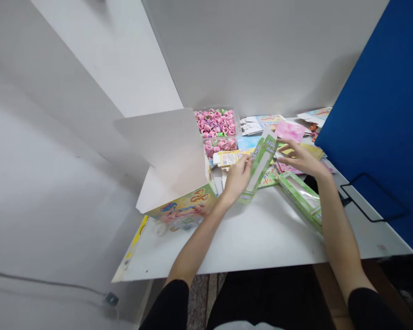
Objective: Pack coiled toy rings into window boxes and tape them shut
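My left hand (238, 178) is closed round the left side of a flat green carton (260, 168) with a long window, which it holds tilted above the table. Close to the carton's upper right edge is my right hand (301, 158), its fingers spread and bent; whether a fingertip touches the carton I cannot tell. Under my right forearm a second green box (301, 199) with a clear window lies on the white table (261, 233). A pink card (291, 131) lies just behind my right hand.
An open printed box (179, 206) stands at the left, its flaps raised. Behind it are clear bins of pink rings (215, 123). Flat cartons (227, 158) lie across the table's back. A black wire frame (373, 220) is at the right, by a blue panel (382, 128).
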Demonstrator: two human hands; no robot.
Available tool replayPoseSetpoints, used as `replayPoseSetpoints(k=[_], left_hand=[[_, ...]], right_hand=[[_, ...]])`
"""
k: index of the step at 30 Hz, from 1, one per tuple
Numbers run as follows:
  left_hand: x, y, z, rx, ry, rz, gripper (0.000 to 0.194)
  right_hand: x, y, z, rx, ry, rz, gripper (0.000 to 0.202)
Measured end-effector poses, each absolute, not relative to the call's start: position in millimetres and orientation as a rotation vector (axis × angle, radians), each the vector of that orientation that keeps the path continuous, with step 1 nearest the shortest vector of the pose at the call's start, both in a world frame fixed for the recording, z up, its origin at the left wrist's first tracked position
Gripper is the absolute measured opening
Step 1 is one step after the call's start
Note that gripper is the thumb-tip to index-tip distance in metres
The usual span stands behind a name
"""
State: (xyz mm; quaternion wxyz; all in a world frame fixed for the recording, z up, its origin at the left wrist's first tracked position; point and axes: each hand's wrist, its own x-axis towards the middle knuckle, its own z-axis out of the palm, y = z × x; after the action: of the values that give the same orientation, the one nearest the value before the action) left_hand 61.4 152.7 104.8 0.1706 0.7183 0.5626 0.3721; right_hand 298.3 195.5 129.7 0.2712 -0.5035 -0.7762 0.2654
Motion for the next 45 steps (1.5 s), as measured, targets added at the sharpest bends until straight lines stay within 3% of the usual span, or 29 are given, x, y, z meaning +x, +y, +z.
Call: replayPoseSetpoints(k=[3, 7, 11, 22, 37, 45], left_hand=[[65, 156, 102, 1.799, 1.151, 1.137, 0.031], [71, 165, 85, 1.991, 1.196, 0.841, 0.051], [74, 170, 54, 2.301, 1.428, 0.516, 0.026], [73, 183, 22, 2.545, 1.621, 0.161, 0.03], [66, 187, 20, 2.553, 1.596, 0.179, 0.033], [67, 185, 18, 2.384, 1.582, 0.387, 0.035]], right_hand=[[285, 189, 134, -1.131, -1.877, 0.825, 0.084], [282, 190, 136, -1.232, -1.662, 0.736, 0.069], [295, 192, 142, -1.338, -1.482, 0.441, 0.054], [351, 202, 144, -1.04, -1.104, 0.198, 0.049], [370, 204, 145, -1.046, -1.205, 0.12, 0.044], [350, 194, 150, -1.042, -1.162, 0.171, 0.045]])
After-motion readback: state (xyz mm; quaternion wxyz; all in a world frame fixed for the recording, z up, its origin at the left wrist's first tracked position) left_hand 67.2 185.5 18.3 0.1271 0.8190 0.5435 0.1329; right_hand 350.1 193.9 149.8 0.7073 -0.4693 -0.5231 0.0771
